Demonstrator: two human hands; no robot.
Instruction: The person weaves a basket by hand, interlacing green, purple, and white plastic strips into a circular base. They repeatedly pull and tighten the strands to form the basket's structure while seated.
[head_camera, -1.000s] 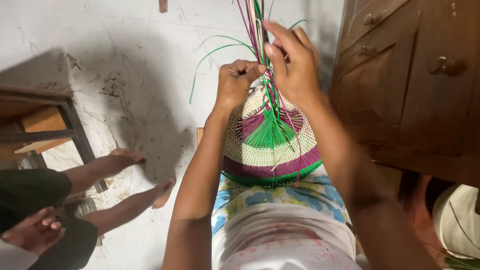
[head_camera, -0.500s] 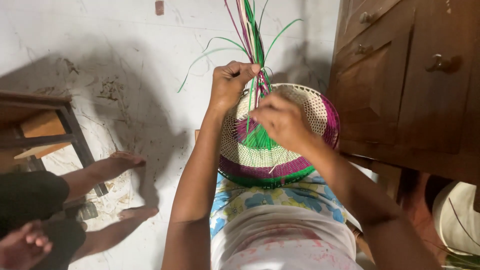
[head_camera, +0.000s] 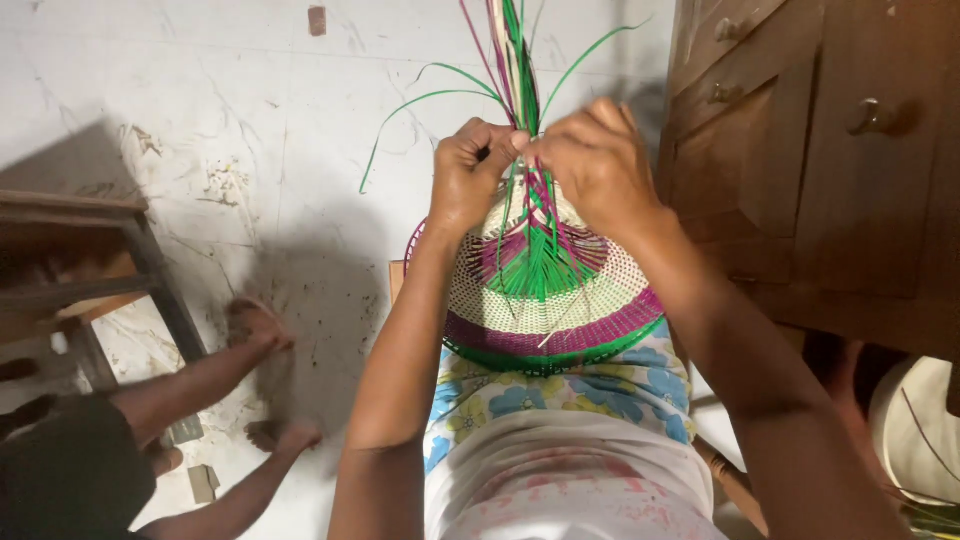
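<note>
A round woven basket (head_camera: 545, 310) in cream, purple and green bands rests on my lap, against my flowered cloth. From its middle a bundle of green, purple and cream strips (head_camera: 512, 40) rises upward. My left hand (head_camera: 468, 178) is closed around the strips just above the basket. My right hand (head_camera: 598, 160) pinches the same bundle from the right, touching my left hand. Loose green strips (head_camera: 420, 100) curl out to the left.
A dark wooden cabinet (head_camera: 820, 170) with knobs stands close on the right. Another person's legs and bare feet (head_camera: 255, 325) stretch over the white marbled floor at lower left. A wooden stool (head_camera: 70, 270) is at the left edge.
My right hand rose from the basket's face back to the strip bundle beside my left hand. The other person's feet shifted slightly on the floor.
</note>
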